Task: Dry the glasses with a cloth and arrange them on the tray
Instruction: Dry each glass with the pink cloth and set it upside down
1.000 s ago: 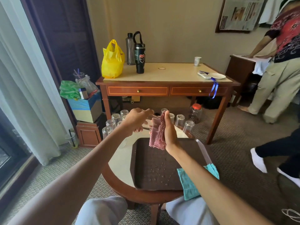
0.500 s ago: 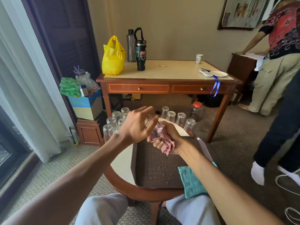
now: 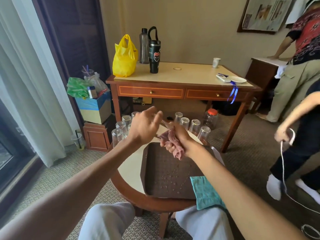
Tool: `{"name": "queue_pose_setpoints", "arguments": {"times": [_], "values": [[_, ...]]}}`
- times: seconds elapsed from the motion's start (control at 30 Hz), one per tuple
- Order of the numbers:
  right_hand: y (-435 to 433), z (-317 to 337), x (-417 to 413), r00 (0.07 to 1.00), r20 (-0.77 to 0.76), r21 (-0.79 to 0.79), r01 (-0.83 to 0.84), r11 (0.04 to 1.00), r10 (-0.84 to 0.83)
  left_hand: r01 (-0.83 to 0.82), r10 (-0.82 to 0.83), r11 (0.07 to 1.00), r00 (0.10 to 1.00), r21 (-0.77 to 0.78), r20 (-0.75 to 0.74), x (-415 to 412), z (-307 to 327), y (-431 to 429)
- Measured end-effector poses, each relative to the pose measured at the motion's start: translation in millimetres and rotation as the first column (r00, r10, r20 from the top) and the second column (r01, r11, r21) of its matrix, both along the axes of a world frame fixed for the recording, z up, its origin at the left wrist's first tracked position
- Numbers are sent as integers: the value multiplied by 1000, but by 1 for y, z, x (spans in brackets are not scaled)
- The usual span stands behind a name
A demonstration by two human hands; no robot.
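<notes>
Drying is in hand: over the dark brown tray (image 3: 166, 172) the left hand (image 3: 145, 126) holds a clear glass (image 3: 164, 123), the right hand (image 3: 177, 137) clutches a crumpled pink cloth (image 3: 174, 145) against it; next probably a gentle placing there.

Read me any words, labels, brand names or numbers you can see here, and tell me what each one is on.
No text reads clearly.
Black tumbler: red heart emblem, faint white print too blurred.
Framed newsprint: too blurred.
Small box in the carton: label too small.
</notes>
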State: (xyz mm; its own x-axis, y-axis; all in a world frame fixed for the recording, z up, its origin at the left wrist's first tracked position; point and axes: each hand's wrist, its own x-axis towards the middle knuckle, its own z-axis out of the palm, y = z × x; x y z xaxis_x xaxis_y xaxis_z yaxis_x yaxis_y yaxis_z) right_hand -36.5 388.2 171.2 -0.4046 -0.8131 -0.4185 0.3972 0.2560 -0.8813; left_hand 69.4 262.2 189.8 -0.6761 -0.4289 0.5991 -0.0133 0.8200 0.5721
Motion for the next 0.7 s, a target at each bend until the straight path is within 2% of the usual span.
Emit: {"name": "queue_pose_setpoints", "arguments": {"times": [0.07,0.1,0.17,0.23,0.27,0.3,0.33,0.37,0.4,0.43,0.47,0.53,0.6,0.63,0.7], "values": [[9,0,-6,947,254,9,-206,979,197,124,-142,942,989,-311,-37,4,0,0],[12,0,-7,921,307,-1,-253,967,241,168,-190,910,982,-379,-22,6,-1,0],[12,-1,-5,929,311,17,-215,976,200,187,-203,913,979,-363,-6,6,-5,-1],[7,-1,6,991,131,29,-35,999,31,114,-119,969,993,-220,-6,3,-12,0],[4,-2,11,995,-30,1,95,995,-95,62,-60,995,998,-73,24,0,-12,2],[2,-7,15,947,-234,-34,216,976,-218,15,-28,990,996,142,85,-4,-9,4],[0,-11,18,837,-461,-59,302,952,-294,-27,-35,925,987,380,156,-6,-5,4],[-2,-15,18,690,-653,-71,356,932,-313,-76,-68,822,971,565,230,-7,-2,5],[-4,-18,17,583,-754,-75,383,921,-304,-129,-95,754,949,644,301,-8,1,5],[-5,-20,14,561,-773,-75,383,920,-297,-161,-102,745,932,647,348,-8,2,5],[-6,-21,11,609,-737,-78,355,932,-293,-174,-74,767,932,618,354,-8,1,5],[-8,-19,6,803,-535,-97,252,963,-264,-155,36,870,967,469,253,-6,-2,5],[-6,-8,0,973,-211,-52,81,995,-91,-80,74,988,996,133,45,-1,-4,3],[-3,-4,-3,998,-49,-3,-37,999,37,-16,14,998,999,-58,-38,3,-5,1],[4,1,-8,958,174,39,-237,971,227,128,-162,937,983,-326,-80,9,-3,-2]]}}
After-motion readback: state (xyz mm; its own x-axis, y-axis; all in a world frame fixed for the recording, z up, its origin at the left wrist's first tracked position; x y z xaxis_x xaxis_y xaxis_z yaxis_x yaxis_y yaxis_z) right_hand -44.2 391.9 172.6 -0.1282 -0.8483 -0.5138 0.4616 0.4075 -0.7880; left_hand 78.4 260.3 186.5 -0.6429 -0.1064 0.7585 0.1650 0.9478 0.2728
